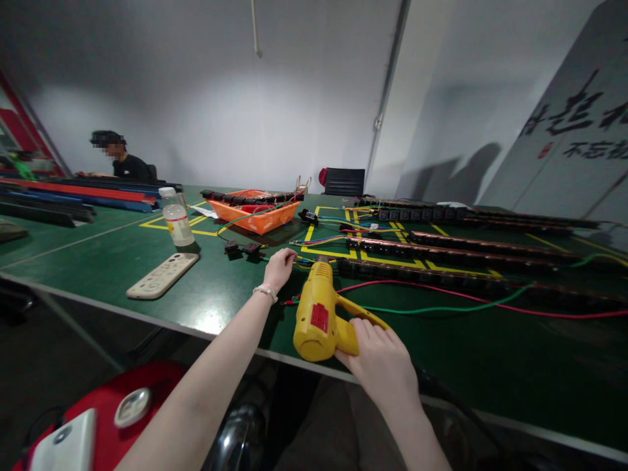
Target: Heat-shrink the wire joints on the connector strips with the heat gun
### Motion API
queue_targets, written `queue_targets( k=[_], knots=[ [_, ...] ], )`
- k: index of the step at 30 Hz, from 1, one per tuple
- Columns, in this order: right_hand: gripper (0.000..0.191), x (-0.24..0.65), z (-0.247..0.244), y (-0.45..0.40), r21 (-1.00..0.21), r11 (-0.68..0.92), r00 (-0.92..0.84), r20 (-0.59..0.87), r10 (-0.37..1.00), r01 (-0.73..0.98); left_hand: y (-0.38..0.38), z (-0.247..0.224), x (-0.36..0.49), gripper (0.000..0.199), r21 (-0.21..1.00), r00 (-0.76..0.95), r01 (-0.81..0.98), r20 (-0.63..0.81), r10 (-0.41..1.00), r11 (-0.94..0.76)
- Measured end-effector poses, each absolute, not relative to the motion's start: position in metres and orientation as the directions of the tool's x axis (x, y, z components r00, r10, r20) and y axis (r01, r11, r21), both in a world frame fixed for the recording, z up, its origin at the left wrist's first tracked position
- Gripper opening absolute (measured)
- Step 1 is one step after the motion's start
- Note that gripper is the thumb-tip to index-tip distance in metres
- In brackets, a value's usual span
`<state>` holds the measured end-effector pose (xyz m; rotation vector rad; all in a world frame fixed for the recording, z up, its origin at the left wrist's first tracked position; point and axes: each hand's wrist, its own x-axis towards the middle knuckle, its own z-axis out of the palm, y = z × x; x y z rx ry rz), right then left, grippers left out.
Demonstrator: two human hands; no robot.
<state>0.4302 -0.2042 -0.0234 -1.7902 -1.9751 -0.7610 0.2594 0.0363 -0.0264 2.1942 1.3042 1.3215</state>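
heat gun (314, 314) clamped in r hand (377, 351); l hand (280, 268) by wires (305, 262), pinch unclear; best sweep nozzle (322, 260) evenly, fingers (288, 254) clear of heat.

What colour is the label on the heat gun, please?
Red: the label on the yellow heat gun shows best in the head view.

On the pale grey wall panel (557, 121) I read 2 small black characters, 不忘 (579, 150); the yellow plastic heat gun's (314, 289) red rectangular label (320, 318) is illegible.
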Motion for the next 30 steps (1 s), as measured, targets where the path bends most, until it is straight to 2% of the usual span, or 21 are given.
queue_targets(
  k=[6,13,20,30],
  knots=[
    [0.035,0.403,-0.023,-0.193,0.086,0.082,-0.117,0.580,0.806,0.993,0.040,-0.027,0.258,0.016,0.661,0.177,0.541,0.515,0.839,-0.520],
    [0.036,0.393,-0.021,-0.188,0.077,0.099,-0.125,0.610,0.783,0.992,0.046,-0.031,0.255,0.014,0.719,0.160,0.485,0.486,0.859,-0.497],
    [0.039,0.401,-0.021,-0.188,0.053,0.126,-0.132,0.598,0.791,0.991,0.043,-0.029,0.254,0.012,0.712,0.174,0.481,0.494,0.852,-0.511],
    [0.033,0.439,-0.016,-0.192,-0.016,0.169,-0.132,0.554,0.822,0.985,0.043,-0.031,0.256,0.010,0.678,0.171,0.519,0.515,0.840,-0.521]
  ],
)
